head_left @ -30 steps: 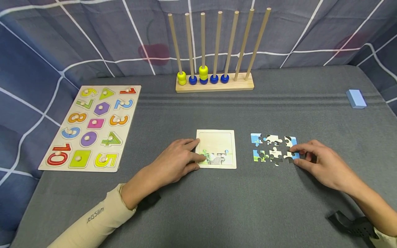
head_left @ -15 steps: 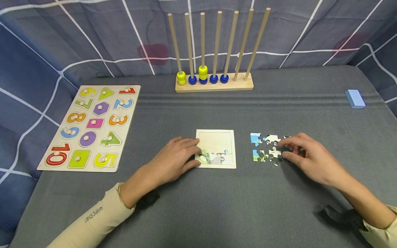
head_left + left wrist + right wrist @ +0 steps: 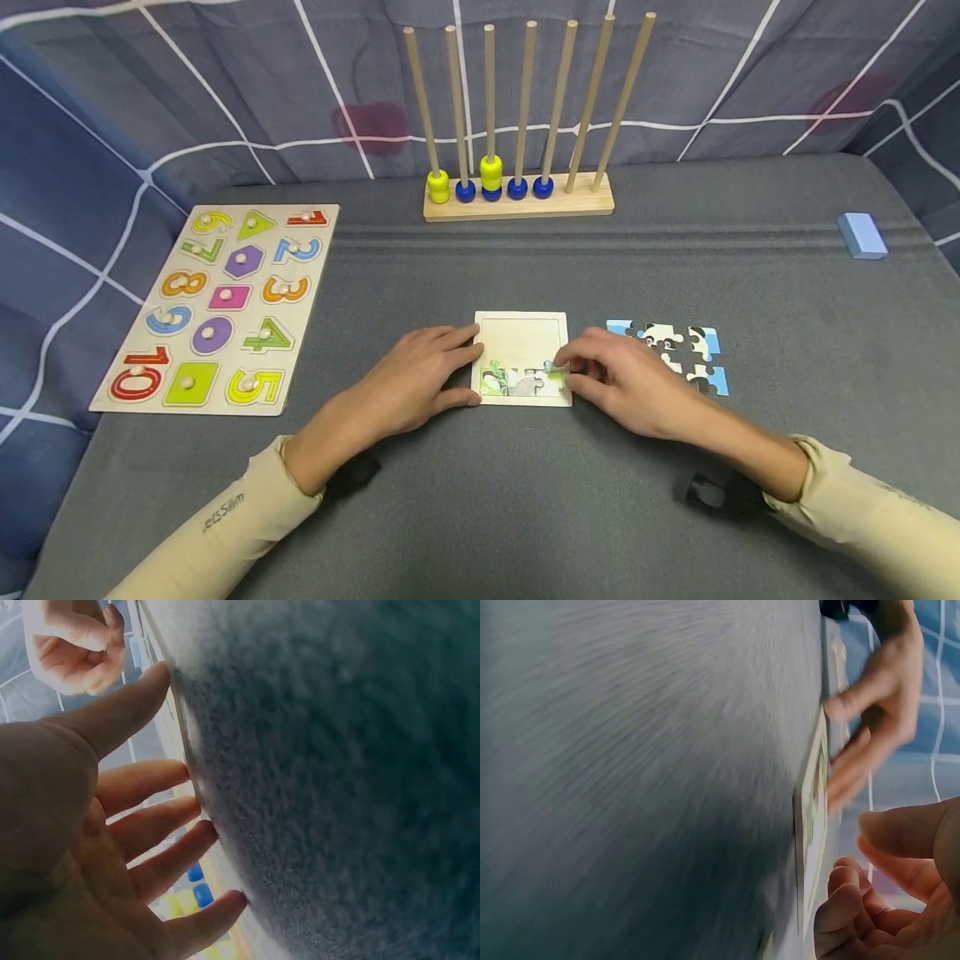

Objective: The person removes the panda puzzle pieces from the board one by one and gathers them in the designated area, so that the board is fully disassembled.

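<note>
Tray lay between left hand and right hand

Square, it had no long axis; its bare part faced away from the person. The left hand's fingers were parted at its left edge. The right hand's fingertips were close together at its right edge; I couldn't tell if they pinched anything. Loose puzzle pieces lay rightward.

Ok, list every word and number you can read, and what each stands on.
"1": number board, red
"2": number board, blue
"3": number board, orange
"4": number board, green
"5": number board, yellow
"6": number board, yellow
"7": number board, green
"8": number board, orange
"9": number board, blue
"10": number board, red
"etsSlim": left sleeve, blurred; first letter unclear
Right sleeve: marking too faint to read
</note>
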